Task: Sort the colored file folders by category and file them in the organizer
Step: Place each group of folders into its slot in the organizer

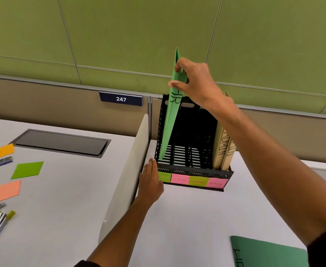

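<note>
The right hand (192,81) pinches the upper edge of a green file folder (170,116), whose lower corner stands in the leftmost compartment of the black organizer (195,170). The left hand (150,180), fingers straight and together, rests against the organizer's left front corner. Two tan folders (223,149) occupy the rightmost compartment. A second green folder (264,253) lies flat on the surface (187,218).

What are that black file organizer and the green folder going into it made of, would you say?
The black organizer looks like moulded plastic with a dull finish: its walls and floor are cut with even slots and it has a shaped handle hole. The green folder, pinched by the right hand, looks like matte card or thick paper: it is thin, flat, without shine, and carries marker writing.
</note>
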Demonstrator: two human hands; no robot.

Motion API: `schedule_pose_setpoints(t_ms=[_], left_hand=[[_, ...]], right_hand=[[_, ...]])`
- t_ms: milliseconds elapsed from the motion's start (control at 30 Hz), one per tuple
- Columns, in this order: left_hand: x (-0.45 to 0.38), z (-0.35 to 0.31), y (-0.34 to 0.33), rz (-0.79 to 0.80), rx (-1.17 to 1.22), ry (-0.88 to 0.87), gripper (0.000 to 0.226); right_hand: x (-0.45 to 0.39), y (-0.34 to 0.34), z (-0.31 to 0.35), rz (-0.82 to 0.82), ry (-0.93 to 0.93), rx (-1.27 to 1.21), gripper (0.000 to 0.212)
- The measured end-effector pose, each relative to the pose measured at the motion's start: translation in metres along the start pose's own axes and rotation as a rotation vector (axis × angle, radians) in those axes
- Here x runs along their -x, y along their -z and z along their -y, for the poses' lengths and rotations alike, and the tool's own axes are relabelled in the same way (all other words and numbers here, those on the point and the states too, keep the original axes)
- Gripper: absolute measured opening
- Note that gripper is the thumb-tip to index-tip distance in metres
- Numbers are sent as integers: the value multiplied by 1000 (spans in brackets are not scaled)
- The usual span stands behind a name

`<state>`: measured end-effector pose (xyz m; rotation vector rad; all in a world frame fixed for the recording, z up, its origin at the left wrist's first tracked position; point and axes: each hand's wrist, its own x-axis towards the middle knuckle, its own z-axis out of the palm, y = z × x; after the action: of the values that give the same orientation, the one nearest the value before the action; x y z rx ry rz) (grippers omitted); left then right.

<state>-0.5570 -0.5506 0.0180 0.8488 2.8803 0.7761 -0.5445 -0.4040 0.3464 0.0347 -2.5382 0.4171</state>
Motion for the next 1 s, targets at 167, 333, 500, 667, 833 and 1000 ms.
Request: schedule_pose_setpoints(t_ms=[167,333,500,667,833,1000], left_hand=[[-8,3,-12,-47,59,13,75],[-7,6,-19,-102,94,-7,68],[-6,7,-20,-130,127,-34,66],[-6,5,-16,-120,196,-19,69],[-7,6,-14,-74,227,-9,74],[-7,4,-9,-66,216,6,79]], right_hand=[[-6,-33,-11,10,-19,21,40],[4,-63,-17,55,-28,31,40],[18,-89,-16,120,-65,39,40],[29,-116,-13,166,-79,80,37],[34,-126,-13,132,-87,115,34],[40,-125,-11,135,-68,141,40]])
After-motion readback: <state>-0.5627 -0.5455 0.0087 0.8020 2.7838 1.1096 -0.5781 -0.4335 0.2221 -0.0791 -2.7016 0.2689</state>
